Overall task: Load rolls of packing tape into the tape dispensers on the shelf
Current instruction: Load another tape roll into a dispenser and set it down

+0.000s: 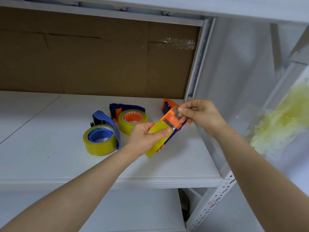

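My left hand (143, 139) grips a yellowish roll of packing tape (157, 139) seated in an orange and dark blue dispenser (173, 121), held above the white shelf (50, 148). My right hand (199, 113) pinches the clear loose end of the tape (175, 114) at the dispenser's orange front. On the shelf lie a blue dispenser with a tape roll (100, 139) and an orange-cored one (133, 120). Another orange dispenser (167, 105) stands behind my hands, partly hidden.
A brown cardboard sheet (100, 61) backs the shelf. A white metal upright (197, 64) stands at the right, with a plastic bag of pale yellow material (280, 121) beyond it. A lower shelf (133, 211) shows below.
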`<move>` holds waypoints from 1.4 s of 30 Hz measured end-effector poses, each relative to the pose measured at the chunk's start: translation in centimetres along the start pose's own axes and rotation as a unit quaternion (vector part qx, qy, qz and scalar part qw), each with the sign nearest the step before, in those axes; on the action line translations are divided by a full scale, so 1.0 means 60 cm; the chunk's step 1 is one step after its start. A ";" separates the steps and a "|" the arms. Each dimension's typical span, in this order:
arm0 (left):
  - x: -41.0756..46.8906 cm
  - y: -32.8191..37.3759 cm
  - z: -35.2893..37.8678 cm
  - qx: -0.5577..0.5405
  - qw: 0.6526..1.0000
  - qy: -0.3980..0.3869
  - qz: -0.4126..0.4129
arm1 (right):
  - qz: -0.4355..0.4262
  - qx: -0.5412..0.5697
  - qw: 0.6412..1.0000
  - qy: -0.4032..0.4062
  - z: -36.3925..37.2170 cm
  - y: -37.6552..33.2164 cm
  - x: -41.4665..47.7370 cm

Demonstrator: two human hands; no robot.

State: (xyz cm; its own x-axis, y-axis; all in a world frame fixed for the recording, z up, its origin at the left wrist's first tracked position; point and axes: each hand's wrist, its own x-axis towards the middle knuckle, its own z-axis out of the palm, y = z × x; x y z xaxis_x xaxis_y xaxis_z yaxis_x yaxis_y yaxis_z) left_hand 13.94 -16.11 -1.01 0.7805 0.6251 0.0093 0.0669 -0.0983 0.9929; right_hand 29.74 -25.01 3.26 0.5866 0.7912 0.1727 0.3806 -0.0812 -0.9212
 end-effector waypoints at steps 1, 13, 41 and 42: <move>0.000 -0.001 0.000 -0.001 1.000 0.001 0.002 | 0.019 0.015 1.000 -0.019 -0.006 -0.003 0.001; -0.004 0.005 -0.005 -0.005 1.000 0.007 -0.001 | -0.007 -0.003 1.000 0.002 -0.005 -0.003 0.006; -0.002 -0.017 0.003 0.008 0.996 0.072 0.054 | 0.080 -0.197 0.977 -0.008 -0.015 -0.015 0.025; -0.003 -0.020 0.003 0.014 0.996 0.072 0.055 | 0.082 -0.192 0.978 -0.016 -0.014 -0.018 0.023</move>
State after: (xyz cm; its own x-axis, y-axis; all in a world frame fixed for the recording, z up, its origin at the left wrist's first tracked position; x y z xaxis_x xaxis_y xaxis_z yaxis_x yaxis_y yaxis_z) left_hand 13.86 -16.25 -2.20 0.6868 0.7139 0.1365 0.0051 -0.1925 0.9813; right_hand 30.76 -24.35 4.80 0.6424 0.7662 0.0176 0.5276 -0.4255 -0.7352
